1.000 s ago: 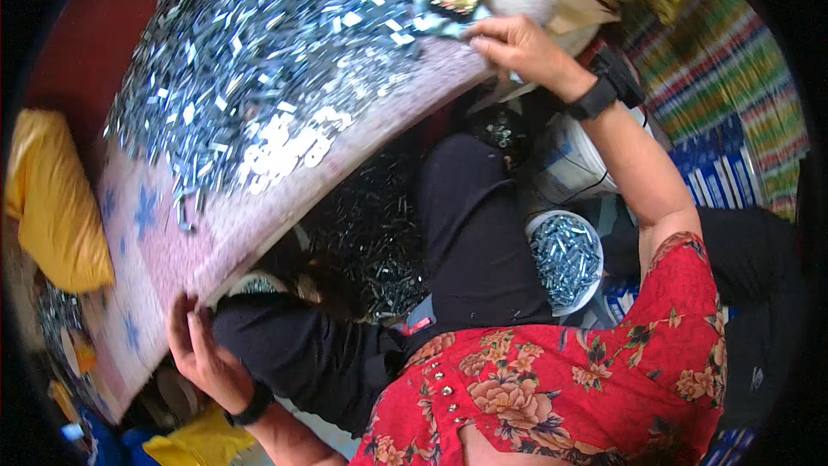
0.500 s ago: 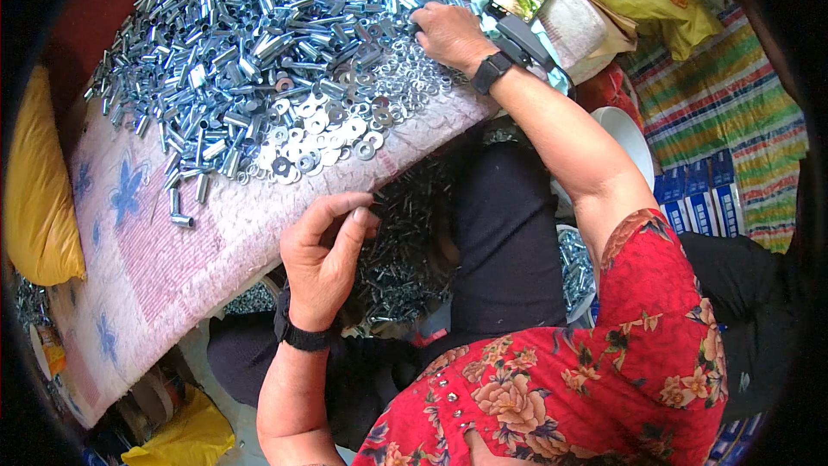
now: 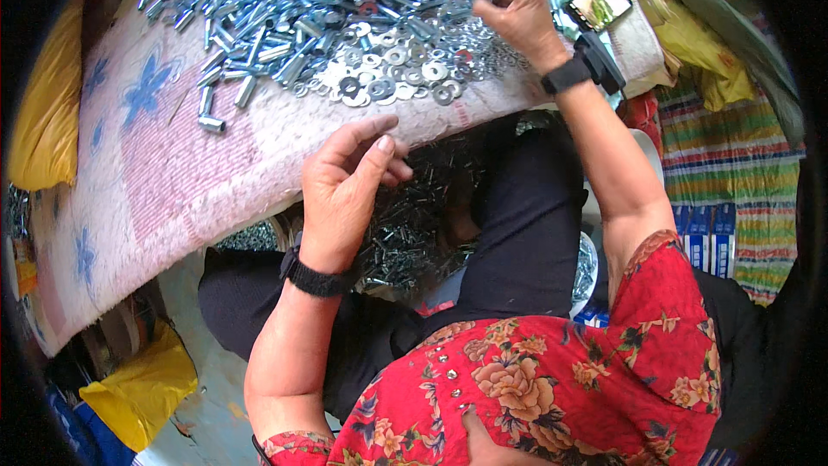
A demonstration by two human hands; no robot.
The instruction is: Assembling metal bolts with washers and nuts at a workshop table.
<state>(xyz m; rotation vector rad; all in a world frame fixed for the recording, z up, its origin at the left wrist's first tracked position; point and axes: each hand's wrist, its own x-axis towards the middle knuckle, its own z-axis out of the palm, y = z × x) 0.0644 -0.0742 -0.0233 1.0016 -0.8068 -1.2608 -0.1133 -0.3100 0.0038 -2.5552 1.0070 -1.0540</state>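
A big heap of silver metal sleeves and bolts [image 3: 319, 0] lies on a pink flowered cloth [image 3: 164, 173], with flat washers [image 3: 388, 69] spread at its near edge. My right hand [image 3: 513, 13] reaches into the washers at the heap's right side, fingers curled; what it pinches is hidden. My left hand [image 3: 349, 181] hovers at the cloth's near edge, fingers bent together, nothing visible in it. Below it, more small metal parts [image 3: 414, 233] fill a container between my knees.
A phone [image 3: 601, 3] lies at the cloth's far right corner. Yellow bags sit at the left [image 3: 39, 112] and lower left [image 3: 142, 384]. A striped mat [image 3: 733, 173] and blue boxes [image 3: 707, 233] are on the right. A bowl of parts [image 3: 586, 267] is by my right knee.
My left hand rose from the lower left to the cloth's near edge. My right hand moved from beside the phone leftward into the washers. The view shifted closer to the heap.
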